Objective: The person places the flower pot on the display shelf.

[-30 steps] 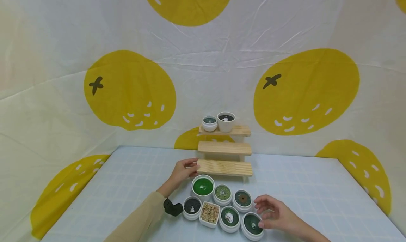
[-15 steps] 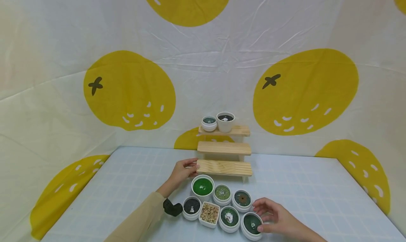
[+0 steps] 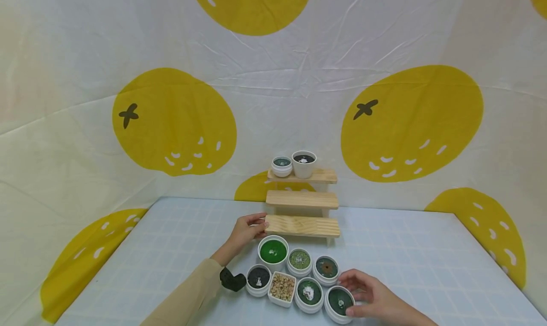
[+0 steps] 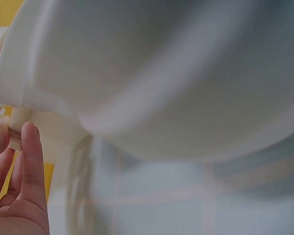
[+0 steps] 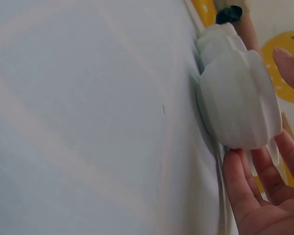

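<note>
A three-step wooden display stand stands at the middle of the table. My left hand pinches the left end of its lowest step between thumb and fingers; in the left wrist view a white pot hides much of it. At the front right, my right hand is around a small round white pot with a dark green surface. Its fingers touch the side of this pot, while the thumb appears apart from it in the right wrist view. The pot stands upright on the table.
Several other white pots cluster before the stand, including one with bright green and a square one with pebbles. Two pots sit on the top step, a taller one at right. A dark wrist strap is on the left arm.
My right hand has moved slightly left and down, closer around the front right pot. The left hand and the stand stay as they were.
</note>
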Motion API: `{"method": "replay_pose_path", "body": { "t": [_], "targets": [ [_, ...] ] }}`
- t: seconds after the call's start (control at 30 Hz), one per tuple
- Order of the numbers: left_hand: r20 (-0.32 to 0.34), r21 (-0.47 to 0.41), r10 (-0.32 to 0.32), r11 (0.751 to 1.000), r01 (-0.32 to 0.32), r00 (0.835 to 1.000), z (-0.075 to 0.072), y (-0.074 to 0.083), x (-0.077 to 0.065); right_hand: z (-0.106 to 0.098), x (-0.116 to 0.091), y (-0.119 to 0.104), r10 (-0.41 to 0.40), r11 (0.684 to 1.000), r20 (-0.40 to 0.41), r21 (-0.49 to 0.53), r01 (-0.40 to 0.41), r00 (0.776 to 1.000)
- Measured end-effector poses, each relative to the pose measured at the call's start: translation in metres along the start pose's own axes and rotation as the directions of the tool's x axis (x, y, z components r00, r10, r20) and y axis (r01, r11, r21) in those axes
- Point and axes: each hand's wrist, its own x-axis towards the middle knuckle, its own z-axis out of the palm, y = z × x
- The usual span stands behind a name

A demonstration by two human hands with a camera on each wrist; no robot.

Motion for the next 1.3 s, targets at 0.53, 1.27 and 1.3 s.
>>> {"method": "replay_pose_path", "body": {
  "t": [0.53,1.27,1.3],
  "targets": [
    [0.001,-0.012,0.011,1.0,-0.011,1.0,-0.0004,0.0,0.0006,0.0008,0.0034,0.0043,0.022,1.0,0.039,0.013,-0.022,0.999],
    [-0.02,0.022,-0.008,1.0,0.009,1.0,0.0018,0.0011,-0.0001,0.0045,0.0047,0.002,0.057,0.998,0.058,0.004,-0.058,0.997],
    [-0.019,0.024,-0.007,1.0,0.008,1.0,0.0016,0.0013,-0.0002,0.0045,0.0048,0.002,0.059,0.998,0.056,-0.001,-0.059,0.997]
  ]
}}
